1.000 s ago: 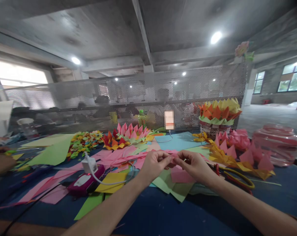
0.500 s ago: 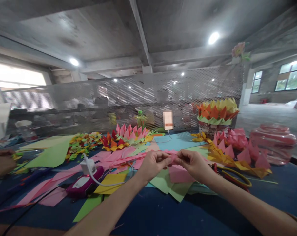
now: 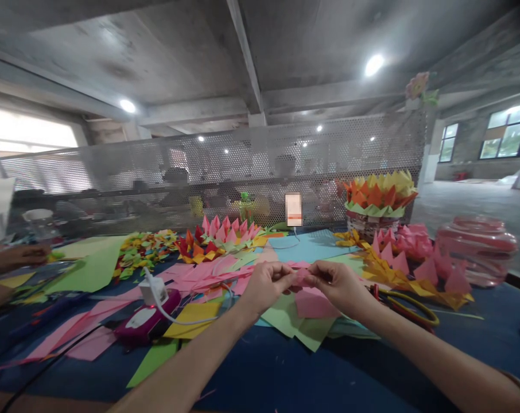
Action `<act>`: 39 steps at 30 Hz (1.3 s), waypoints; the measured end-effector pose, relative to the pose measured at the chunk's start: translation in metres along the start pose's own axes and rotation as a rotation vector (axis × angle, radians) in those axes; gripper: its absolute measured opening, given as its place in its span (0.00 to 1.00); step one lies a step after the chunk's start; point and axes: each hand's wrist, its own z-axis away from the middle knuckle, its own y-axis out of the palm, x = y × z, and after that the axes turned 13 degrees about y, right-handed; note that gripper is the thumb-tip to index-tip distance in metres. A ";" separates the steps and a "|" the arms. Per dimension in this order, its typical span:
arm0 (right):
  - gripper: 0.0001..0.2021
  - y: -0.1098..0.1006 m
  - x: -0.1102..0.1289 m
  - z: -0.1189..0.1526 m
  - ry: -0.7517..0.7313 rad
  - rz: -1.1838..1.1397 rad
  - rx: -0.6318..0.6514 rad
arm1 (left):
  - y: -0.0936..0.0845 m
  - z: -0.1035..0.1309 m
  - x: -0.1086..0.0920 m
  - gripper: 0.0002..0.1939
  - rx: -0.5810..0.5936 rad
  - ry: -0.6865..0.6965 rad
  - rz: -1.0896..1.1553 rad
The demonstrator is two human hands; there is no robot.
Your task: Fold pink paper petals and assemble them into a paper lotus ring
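Between my two hands, over the middle of the table, is a small pink piece of paper (image 3: 302, 278). My left hand (image 3: 272, 281) pinches its left side between thumb and fingers. On the other side, my right hand (image 3: 334, 282) pinches it in the same way. The fingers cover much of the paper, so its folds cannot be made out. Just below lie a pink paper square (image 3: 317, 304) and several pale green sheets (image 3: 314, 334). Pink paper strips (image 3: 208, 274) are spread to the left of my hands.
A purple power strip (image 3: 143, 321) with a white plug sits at left. Yellow-handled scissors (image 3: 415, 307) lie at right, near folded pink and orange paper pieces (image 3: 400, 261) and a pink jar (image 3: 477, 249). Another person's hand (image 3: 23, 255) is at far left. A perforated screen (image 3: 243, 160) stands behind.
At far left, the other person's hand has moved further into view, with something yellow-green at its fingers. My hands keep nearly the same pinch on the pink paper.
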 end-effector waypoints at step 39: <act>0.10 0.005 -0.003 0.001 -0.007 0.004 0.052 | 0.000 0.003 0.008 0.21 0.124 -0.093 -0.104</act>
